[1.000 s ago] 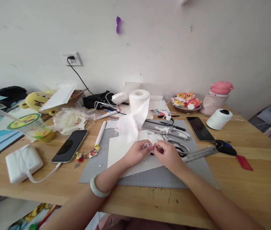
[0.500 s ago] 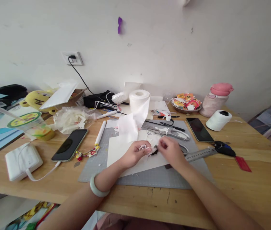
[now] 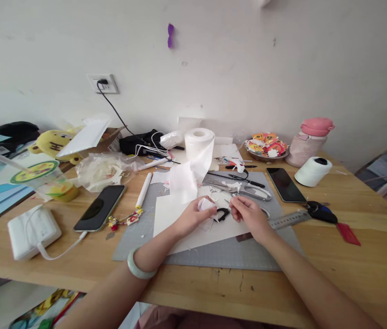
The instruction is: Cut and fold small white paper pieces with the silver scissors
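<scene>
My left hand (image 3: 203,214) is closed on a crumpled piece of thin white paper (image 3: 206,205) that hangs below its fingers. To the right, my right hand (image 3: 248,214) makes a pinch; a tiny thin tip shows at its fingers, too small to name. Between the two hands a curved black piece (image 3: 221,214) lies over the white sheet (image 3: 166,219), close to my left fingertips. Whether it touches them I cannot tell. White scraps (image 3: 219,196) lie just beyond. Under all this is a grey cutting mat (image 3: 135,246).
Behind the hands stand a white paper roll (image 3: 198,141) and large scissors (image 3: 257,193). A steel ruler (image 3: 287,220), a phone (image 3: 285,185) and a thread cone (image 3: 313,172) are at right. At left are another phone (image 3: 100,208), a power bank (image 3: 34,232) and a drink cup (image 3: 47,180).
My right hand has drawn slightly right, away from the left. The white paper in my left hand shows more openly, and more of the black piece is visible.
</scene>
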`<state>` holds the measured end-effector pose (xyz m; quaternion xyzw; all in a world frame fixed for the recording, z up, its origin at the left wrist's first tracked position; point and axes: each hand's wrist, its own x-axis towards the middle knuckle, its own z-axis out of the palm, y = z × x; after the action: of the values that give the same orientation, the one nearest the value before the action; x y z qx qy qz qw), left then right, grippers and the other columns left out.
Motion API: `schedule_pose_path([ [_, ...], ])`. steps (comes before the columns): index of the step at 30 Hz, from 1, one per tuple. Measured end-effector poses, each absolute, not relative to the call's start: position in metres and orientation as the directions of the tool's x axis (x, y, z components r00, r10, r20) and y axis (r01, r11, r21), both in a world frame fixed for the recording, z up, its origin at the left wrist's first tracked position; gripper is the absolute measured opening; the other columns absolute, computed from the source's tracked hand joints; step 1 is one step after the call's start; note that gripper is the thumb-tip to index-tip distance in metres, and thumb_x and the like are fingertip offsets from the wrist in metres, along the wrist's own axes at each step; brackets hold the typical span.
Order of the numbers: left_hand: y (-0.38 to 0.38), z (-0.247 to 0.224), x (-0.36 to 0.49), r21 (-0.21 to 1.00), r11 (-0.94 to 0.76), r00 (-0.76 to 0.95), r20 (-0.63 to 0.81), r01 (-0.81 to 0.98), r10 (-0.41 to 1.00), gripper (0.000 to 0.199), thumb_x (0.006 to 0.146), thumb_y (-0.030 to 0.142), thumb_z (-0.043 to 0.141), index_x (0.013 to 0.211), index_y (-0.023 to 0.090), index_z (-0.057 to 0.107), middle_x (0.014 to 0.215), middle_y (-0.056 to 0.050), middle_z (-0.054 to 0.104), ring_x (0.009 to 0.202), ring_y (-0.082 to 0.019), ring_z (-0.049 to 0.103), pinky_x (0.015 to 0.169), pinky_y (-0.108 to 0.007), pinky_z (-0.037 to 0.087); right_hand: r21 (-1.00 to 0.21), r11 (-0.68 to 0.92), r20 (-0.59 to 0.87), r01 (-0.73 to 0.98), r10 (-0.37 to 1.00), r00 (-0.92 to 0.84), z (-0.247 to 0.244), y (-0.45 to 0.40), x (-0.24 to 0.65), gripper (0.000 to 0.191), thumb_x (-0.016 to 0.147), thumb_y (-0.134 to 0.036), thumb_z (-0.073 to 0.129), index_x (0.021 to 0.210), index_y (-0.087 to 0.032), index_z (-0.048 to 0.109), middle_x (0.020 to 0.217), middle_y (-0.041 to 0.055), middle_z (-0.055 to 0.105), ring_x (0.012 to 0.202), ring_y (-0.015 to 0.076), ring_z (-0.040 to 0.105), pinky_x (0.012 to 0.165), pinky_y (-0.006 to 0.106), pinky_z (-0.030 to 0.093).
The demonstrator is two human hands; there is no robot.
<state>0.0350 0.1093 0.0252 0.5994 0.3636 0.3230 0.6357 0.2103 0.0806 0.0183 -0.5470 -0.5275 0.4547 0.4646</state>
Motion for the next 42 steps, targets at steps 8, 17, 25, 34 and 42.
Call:
schedule_pose_path([
  [8,0.114,0.016,0.036,0.997,0.074,0.522,-0.055,-0.016,0.851,0.024,0.067,0.030,0.063,0.082,0.016,0.051,0.073,0.000,0.054,0.065,-0.011,0.048,0.063,-0.025,0.040,-0.906,-0.238,-0.234,-0.349,0.971,-0.054,0.017,0.081,0.208,0.018,0.066,-0.025,0.065,0.081,-0.016,0.065,0.077,0.0053,0.067,0.065,0.0129,0.062,0.069,0.029,0.050],
  [17,0.113,0.019,0.037,0.995,0.087,0.504,-0.057,-0.037,0.862,0.023,0.075,0.034,0.050,0.087,0.015,0.052,0.072,-0.001,0.056,0.061,-0.011,0.051,0.061,-0.025,0.041,-0.880,-0.272,-0.263,-0.390,0.962,-0.077,0.019,0.082,0.208,0.024,0.063,-0.007,0.053,0.080,-0.017,0.066,0.083,0.0048,0.070,0.076,0.0150,0.065,0.083,0.034,0.049],
  [25,0.114,0.012,0.036,0.991,0.114,0.539,-0.057,-0.073,0.840,0.016,0.076,0.026,0.045,0.085,0.015,0.052,0.067,0.001,0.056,0.061,-0.011,0.053,0.060,-0.025,0.041,-0.893,-0.240,-0.236,-0.381,0.970,-0.057,0.016,0.083,0.209,0.031,0.052,-0.006,0.046,0.076,-0.017,0.062,0.069,0.0007,0.063,0.058,0.0090,0.055,0.054,0.022,0.045],
  [34,0.117,0.014,0.038,0.998,0.061,0.430,-0.047,-0.019,0.902,0.018,0.075,0.028,0.050,0.083,0.018,0.038,0.082,-0.004,0.062,0.057,-0.012,0.055,0.056,-0.027,0.043,-0.918,-0.273,-0.258,-0.287,0.962,-0.087,0.029,0.077,0.212,0.010,0.063,-0.025,0.045,0.062,-0.017,0.051,0.043,-0.0118,0.016,0.037,0.0036,0.006,0.035,0.019,0.004],
  [42,0.122,0.020,0.019,0.813,-0.147,0.341,-0.066,0.564,0.938,0.043,0.063,0.046,0.063,0.090,0.020,0.044,0.079,-0.002,0.060,0.075,-0.022,0.058,0.066,-0.030,0.040,-0.909,-0.214,-0.208,-0.358,0.977,-0.056,0.020,0.083,0.211,0.026,0.046,-0.011,0.042,0.067,-0.017,0.056,0.060,-0.0024,0.048,0.054,0.0093,0.044,0.054,0.023,0.039],
])
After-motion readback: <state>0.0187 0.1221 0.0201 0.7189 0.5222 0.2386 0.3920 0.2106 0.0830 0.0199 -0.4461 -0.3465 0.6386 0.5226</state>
